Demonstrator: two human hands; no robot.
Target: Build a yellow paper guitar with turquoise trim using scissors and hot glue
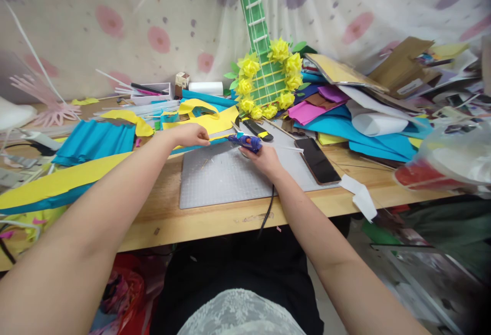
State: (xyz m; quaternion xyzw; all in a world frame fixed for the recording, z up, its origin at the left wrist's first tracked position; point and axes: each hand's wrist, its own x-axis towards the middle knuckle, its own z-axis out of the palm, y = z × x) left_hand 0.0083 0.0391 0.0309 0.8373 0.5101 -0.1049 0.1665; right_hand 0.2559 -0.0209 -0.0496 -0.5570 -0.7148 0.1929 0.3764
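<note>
My right hand (264, 160) is wrapped around a blue hot glue gun (249, 143), with a pale glue stick (286, 148) jutting out behind it. The gun's nozzle points left, at the end of a long yellow and blue paper strip (80, 174). My left hand (193, 133) pinches that strip near the nozzle; its fingertips partly hide the hold. From there the strip runs under my left forearm to the table's left side. Below both hands lies a grey cutting mat (222, 179). A black and yellow utility knife (258, 129) rests just beyond the gun.
A green paper guitar (268, 82) with yellow flowers leans against the curtain. Coloured paper (333, 120) is piled to the right, near a phone (317, 162) and a plastic cup (433, 166). Folded blue paper (97, 140) lies left. The gun's cord (267, 212) hangs over the table edge.
</note>
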